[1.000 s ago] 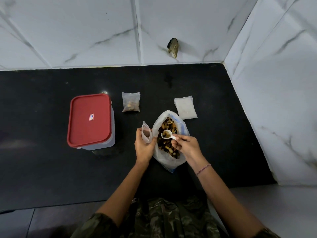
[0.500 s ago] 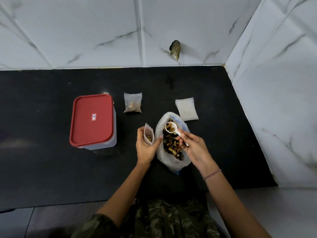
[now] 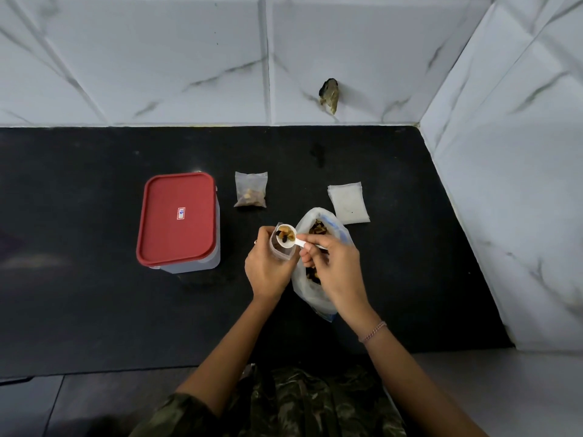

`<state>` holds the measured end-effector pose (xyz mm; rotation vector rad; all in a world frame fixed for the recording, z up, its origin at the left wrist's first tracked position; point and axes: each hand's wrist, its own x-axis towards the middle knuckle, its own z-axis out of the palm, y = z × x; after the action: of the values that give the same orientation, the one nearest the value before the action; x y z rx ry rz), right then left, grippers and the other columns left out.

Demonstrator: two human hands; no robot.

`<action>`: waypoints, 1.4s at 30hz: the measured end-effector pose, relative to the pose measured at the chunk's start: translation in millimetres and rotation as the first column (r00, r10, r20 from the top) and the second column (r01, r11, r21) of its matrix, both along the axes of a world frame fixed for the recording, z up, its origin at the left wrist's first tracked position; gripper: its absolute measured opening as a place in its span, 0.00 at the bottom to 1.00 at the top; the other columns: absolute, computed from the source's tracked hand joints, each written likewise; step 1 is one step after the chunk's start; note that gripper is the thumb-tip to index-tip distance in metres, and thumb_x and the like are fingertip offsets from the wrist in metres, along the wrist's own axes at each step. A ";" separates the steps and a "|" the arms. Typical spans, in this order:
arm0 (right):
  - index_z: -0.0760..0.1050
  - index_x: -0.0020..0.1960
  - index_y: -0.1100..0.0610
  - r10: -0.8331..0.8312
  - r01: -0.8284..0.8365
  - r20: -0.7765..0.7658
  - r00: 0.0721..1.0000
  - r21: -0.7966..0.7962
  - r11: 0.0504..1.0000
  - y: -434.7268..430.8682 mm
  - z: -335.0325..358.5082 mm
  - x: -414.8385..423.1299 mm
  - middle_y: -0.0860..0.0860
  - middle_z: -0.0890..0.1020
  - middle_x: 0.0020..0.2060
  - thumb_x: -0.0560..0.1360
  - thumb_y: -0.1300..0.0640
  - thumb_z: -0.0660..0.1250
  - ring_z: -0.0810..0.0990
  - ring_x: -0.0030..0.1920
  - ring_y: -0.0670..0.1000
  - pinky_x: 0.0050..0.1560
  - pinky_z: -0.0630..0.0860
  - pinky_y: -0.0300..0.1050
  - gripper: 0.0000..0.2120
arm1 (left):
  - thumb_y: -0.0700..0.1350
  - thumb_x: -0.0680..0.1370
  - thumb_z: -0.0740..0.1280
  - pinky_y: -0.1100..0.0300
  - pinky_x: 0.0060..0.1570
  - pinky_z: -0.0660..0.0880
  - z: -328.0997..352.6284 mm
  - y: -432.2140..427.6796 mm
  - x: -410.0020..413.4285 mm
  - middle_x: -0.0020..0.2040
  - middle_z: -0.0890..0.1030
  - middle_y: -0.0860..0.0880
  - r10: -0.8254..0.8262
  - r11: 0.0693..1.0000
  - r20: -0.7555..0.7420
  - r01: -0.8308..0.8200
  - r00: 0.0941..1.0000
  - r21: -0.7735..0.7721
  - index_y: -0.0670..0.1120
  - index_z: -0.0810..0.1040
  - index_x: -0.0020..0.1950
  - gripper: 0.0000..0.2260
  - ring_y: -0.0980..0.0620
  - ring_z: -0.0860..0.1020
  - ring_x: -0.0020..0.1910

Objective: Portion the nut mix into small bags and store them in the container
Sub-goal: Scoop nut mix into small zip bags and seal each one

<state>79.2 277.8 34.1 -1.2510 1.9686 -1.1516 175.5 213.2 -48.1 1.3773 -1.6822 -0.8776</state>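
Left grip (image 3: 268, 274) clasps a bag (image 3: 283, 252), right grip (image 3: 336, 272) pinches a full scoop (image 3: 286, 236) above it (one pouch (image 3: 250, 190) done beyond; container (image 3: 178, 219) lidded).

The small bag (image 3: 283, 252) is mostly hidden by the left grip (image 3: 268, 270) and the spoon (image 3: 287, 236). The spoon's handle and much of the nut mix bag (image 3: 310, 292) are covered by the right grip (image 3: 335, 270). The lid label (image 3: 180, 212) is unreadable.

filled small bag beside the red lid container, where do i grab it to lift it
Probably best: pinch the filled small bag by its empty far edge, coming down from above. It lies flat, and the nuts sit bunched at its near end.
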 end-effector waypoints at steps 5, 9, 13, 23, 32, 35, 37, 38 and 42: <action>0.79 0.57 0.63 0.111 -0.148 -0.394 0.912 -0.065 0.987 0.7 -5.6 2.8 0.55 0.81 0.46 0.73 0.69 0.67 0.80 0.47 0.46 0.54 0.70 0.29 0.14 | 0.62 0.64 0.67 0.63 0.37 0.72 9.2 -0.2 -1.3 0.41 0.80 0.56 0.037 0.999 0.068 -0.038 0.997 0.007 0.51 0.73 0.52 0.22 0.57 0.79 0.40; 0.81 0.53 0.63 0.137 -0.246 -0.676 0.724 -0.068 0.967 4.1 -18.2 -2.0 0.54 0.83 0.44 0.63 0.68 0.77 0.83 0.45 0.50 0.52 0.79 0.43 0.19 | 0.65 0.63 0.64 0.59 0.39 0.74 12.0 -0.8 -1.8 0.43 0.81 0.55 0.055 0.998 0.060 -0.056 0.997 0.019 0.50 0.73 0.53 0.26 0.56 0.79 0.41; 0.81 0.52 0.62 0.116 -0.269 -0.663 0.739 -0.134 0.954 8.0 -10.9 -8.8 0.55 0.83 0.45 0.74 0.58 0.61 0.82 0.46 0.52 0.51 0.79 0.53 0.13 | 0.61 0.66 0.70 0.57 0.40 0.76 11.6 -1.2 -1.5 0.44 0.81 0.53 0.039 0.999 0.044 -0.040 0.998 0.022 0.49 0.73 0.54 0.23 0.55 0.79 0.42; 0.83 0.44 0.51 -0.182 0.171 -0.074 0.981 -0.130 0.977 10.9 -2.0 -39.7 0.43 0.83 0.39 0.67 0.58 0.76 0.81 0.42 0.39 0.45 0.76 0.31 0.07 | 0.54 0.69 0.74 0.52 0.43 0.78 -1.8 2.7 7.8 0.43 0.80 0.57 0.036 0.995 0.119 -0.047 0.992 0.086 0.52 0.72 0.52 0.17 0.57 0.80 0.42; 0.79 0.46 0.52 0.330 -0.241 -0.141 0.933 0.434 0.868 27.6 -14.1 -68.5 0.47 0.79 0.47 0.73 0.59 0.70 0.77 0.48 0.43 0.47 0.71 0.33 0.04 | 0.55 0.70 0.73 0.55 0.41 0.78 -13.4 22.8 11.8 0.44 0.80 0.57 -0.007 0.993 0.134 -0.009 0.991 0.114 0.52 0.72 0.52 0.16 0.58 0.79 0.42; 0.79 0.50 0.55 0.424 -0.270 -0.186 0.886 0.538 0.799 23.6 -16.9 -66.3 0.50 0.79 0.51 0.75 0.58 0.69 0.77 0.48 0.46 0.45 0.72 0.34 0.04 | 0.55 0.70 0.73 0.58 0.41 0.78 -14.6 24.4 10.6 0.45 0.80 0.57 -0.026 0.993 0.132 0.011 0.991 0.113 0.52 0.73 0.53 0.17 0.58 0.79 0.43; 0.79 0.53 0.56 0.469 -0.275 -0.213 0.857 0.580 0.767 19.3 -18.6 -64.4 0.51 0.79 0.54 0.76 0.58 0.67 0.78 0.52 0.49 0.52 0.74 0.40 0.07 | 0.54 0.70 0.73 0.58 0.41 0.78 -15.2 25.1 10.1 0.45 0.80 0.57 -0.036 0.994 0.129 0.022 0.991 0.111 0.51 0.72 0.53 0.17 0.58 0.79 0.43; 0.79 0.54 0.57 0.479 -0.277 -0.227 0.848 0.580 0.766 18.3 -19.3 -63.1 0.51 0.78 0.55 0.76 0.58 0.67 0.78 0.54 0.49 0.55 0.74 0.42 0.08 | 0.54 0.70 0.73 0.58 0.41 0.78 -15.5 25.6 9.8 0.45 0.80 0.57 -0.038 0.993 0.128 0.024 0.991 0.112 0.51 0.72 0.53 0.16 0.58 0.79 0.43; 0.79 0.53 0.57 0.419 -0.264 -0.311 0.853 0.437 0.860 19.7 -27.6 -59.3 0.51 0.78 0.53 0.76 0.59 0.67 0.78 0.54 0.49 0.56 0.73 0.42 0.07 | 0.54 0.70 0.74 0.58 0.41 0.78 -17.8 27.8 9.3 0.45 0.80 0.57 -0.048 0.992 0.119 0.033 0.992 0.122 0.51 0.73 0.52 0.16 0.58 0.79 0.44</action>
<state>19.8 297.5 6.5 -1.6264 1.9929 -0.3228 184.8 241.0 -65.9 1.5082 -1.7797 -0.9478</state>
